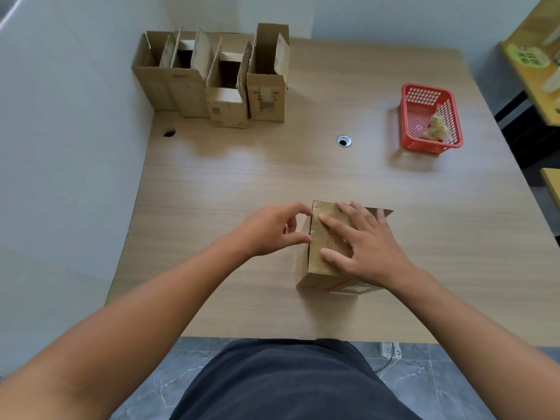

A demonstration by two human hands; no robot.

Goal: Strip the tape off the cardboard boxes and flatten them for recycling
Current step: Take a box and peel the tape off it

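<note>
Head view: right hand (369, 247) flat, fingers spread, pressing top of small box (321, 275), lower centre of frame. Left hand (266, 230) curled, thumb and forefinger at box's left edge; can't tell if gripping. Four open boxes (224, 107) upper left on table (242, 177); red basket (424, 144) upper right, scraps (436, 128) inside.

A light wood-grain table (303, 177) fills most of the view, set against a pale grey wall (60, 147) on the left. A round metal-rimmed cable grommet (344, 141) sits in the tabletop toward the far middle, and a plain dark hole (169, 132) lies near the left edge. A red plastic lattice basket (430, 147) stands far right on the table. Below the near edge is a grey marbled tile floor (424, 386) with what looks like a white power strip (389, 350). A yellow shelf (527, 83) shows at the upper right.
</note>
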